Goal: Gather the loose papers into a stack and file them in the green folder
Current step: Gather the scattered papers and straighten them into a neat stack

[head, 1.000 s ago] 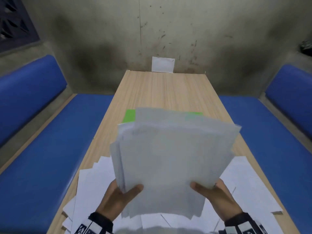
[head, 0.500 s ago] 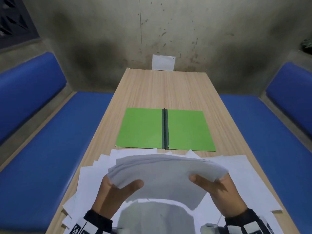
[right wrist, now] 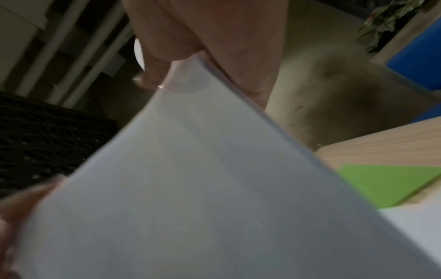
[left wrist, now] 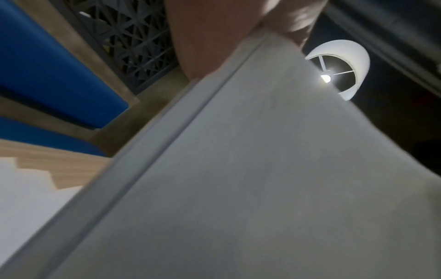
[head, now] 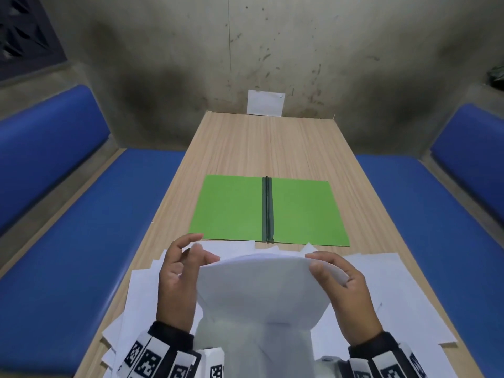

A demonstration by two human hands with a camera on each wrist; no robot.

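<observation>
Held above the near end of the wooden table: a white stack of papers, bowed upward into an arch, top edge curving from one hand to the other, lower part drooping toward the camera. Sheet edges mostly flush, seen as thin grey lines along the side in the left wrist view; surfaces look blank, though blurred in both wrist views.

Gripped at the right edge by the right hand, fingers curled over the top, thumb pressed on the near face. Flanked on the left by the left hand, fingers half curled beside the stack's upper corner; probably touching the edge, but an actual pinch hard to confirm from the head view.

Spread beneath and around both hands: loose papers, white, overlapping at odd angles, some jutting past the table's left edge.

Just beyond them, lying open and flat: the green folder, bright green covers, dark spine strip down the middle, also showing as a green corner in the right wrist view.
</observation>
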